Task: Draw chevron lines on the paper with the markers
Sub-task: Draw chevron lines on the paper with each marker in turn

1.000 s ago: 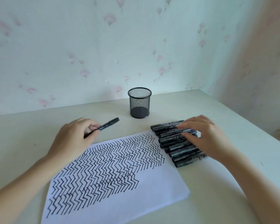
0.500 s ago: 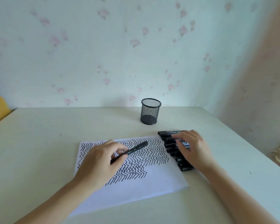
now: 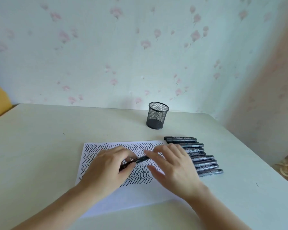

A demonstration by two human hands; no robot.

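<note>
A black marker (image 3: 136, 161) lies tilted above the chevron-covered paper (image 3: 140, 195), pinched in the left hand (image 3: 110, 170), while the right hand (image 3: 173, 165) hovers beside its far end with fingers spread and holding nothing I can make out. Just right of the paper a row of black markers (image 3: 201, 160) lies side by side on the tabletop (image 3: 40, 146); a mesh pen cup (image 3: 157, 115) stands upright beyond them.

Head-worn view, facing forward and down, close over table (image 3: 40, 146)

Chevron-filled paper (image 3: 140, 195), blk markers (image 3: 204, 161) beside.
</note>
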